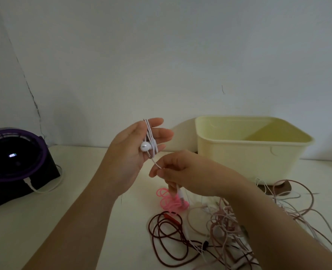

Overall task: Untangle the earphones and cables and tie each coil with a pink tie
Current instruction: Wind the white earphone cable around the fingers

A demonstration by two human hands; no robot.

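The left hand (134, 151) is held up off the worktop (83, 211) with its fingers (161, 133) straight and slightly spread, serving as a spool: the white earphones (150, 137) are wound in loops around them, one earbud (145, 147) lying against the palm, probably so the coil cannot slip. Just below, the right hand (184, 172) has its grip pinched on the loose tail of that cord, keeping it taut for the next turn. The pink ties (169, 199) lie heaped right under the hands, within easy reach. The dark red cable (161, 236) and the pale tangle (225, 221) wait beside the cream tub (239, 152).
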